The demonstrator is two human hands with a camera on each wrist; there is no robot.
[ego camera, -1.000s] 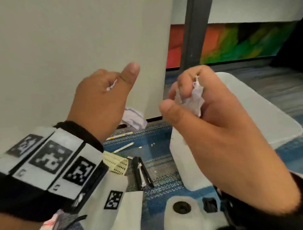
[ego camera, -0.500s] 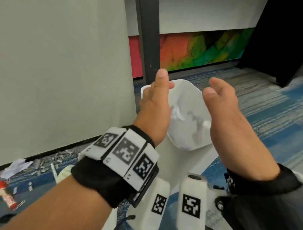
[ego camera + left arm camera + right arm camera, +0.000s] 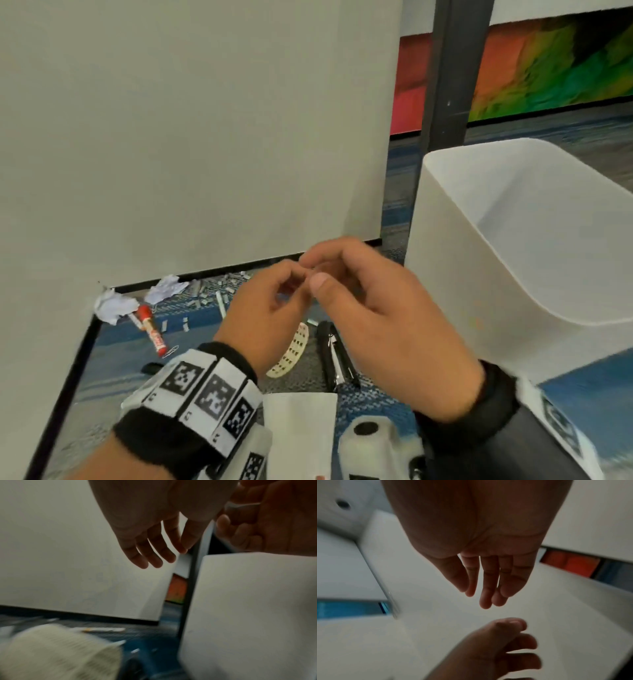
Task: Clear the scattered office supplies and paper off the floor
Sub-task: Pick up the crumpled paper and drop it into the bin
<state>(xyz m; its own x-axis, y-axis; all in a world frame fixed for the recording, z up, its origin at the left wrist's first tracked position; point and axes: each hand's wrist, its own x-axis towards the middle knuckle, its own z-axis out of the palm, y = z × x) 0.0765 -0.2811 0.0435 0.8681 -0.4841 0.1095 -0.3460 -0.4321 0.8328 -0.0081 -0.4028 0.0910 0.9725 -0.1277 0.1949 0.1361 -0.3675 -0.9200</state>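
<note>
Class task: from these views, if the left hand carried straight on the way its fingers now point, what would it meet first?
Probably the right hand: the left hand points toward it, fingertips almost meeting; depth is unclear.

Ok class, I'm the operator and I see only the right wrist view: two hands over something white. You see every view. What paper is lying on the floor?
Observer: In the head view, two crumpled paper balls lie on the carpet at the foot of the wall.
Operator: Any pens or markers?
Observer: A red marker-like stick lies beside the ball in the corner.
Operator: Anything near the hands?
Observer: Yes, black pens lie on the carpet below the right hand, next to a cream perforated strip.
</note>
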